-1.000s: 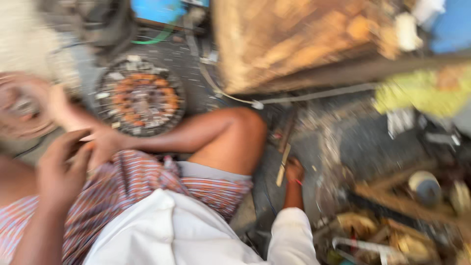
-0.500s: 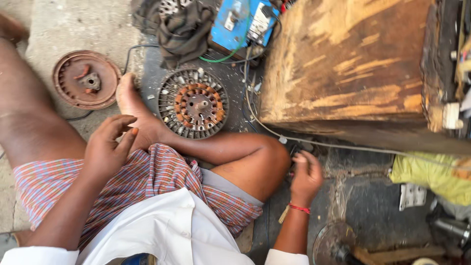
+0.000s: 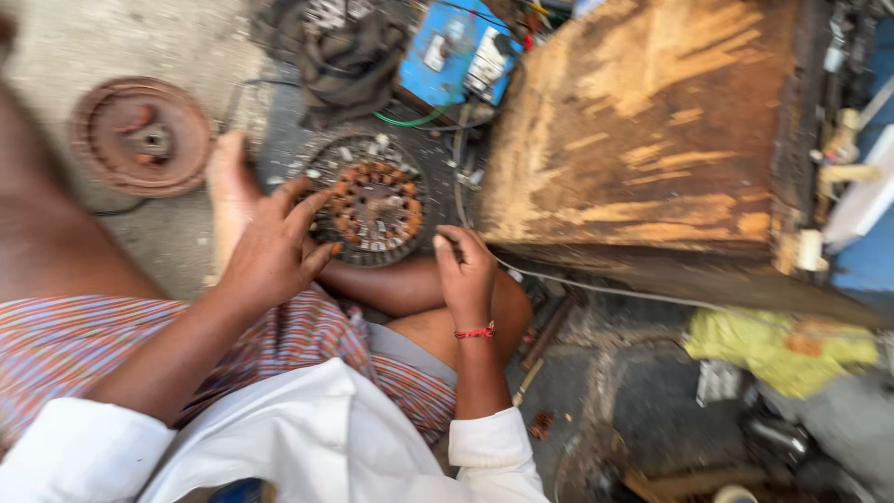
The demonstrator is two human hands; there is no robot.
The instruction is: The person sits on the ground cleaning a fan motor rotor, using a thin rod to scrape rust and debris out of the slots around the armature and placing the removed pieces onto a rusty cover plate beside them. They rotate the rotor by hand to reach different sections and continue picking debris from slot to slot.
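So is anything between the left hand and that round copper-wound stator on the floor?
Nothing visible. The left hand hangs at the near-left edge of the stator, fingers spread over its rim. The right hand is at its right side, and the person's foot lies beside it.

grey concrete floor [image 3: 84, 37] bears a round wound stator [image 3: 372, 200], a rusty disc [image 3: 142, 136] and a wooden box [image 3: 643, 130]

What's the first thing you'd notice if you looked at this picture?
The round motor part with copper coils on the ground in the middle, with the left hand reaching over it and the right hand beside it. To its right sits a big worn wooden box, and a rusty round cover lies at left.
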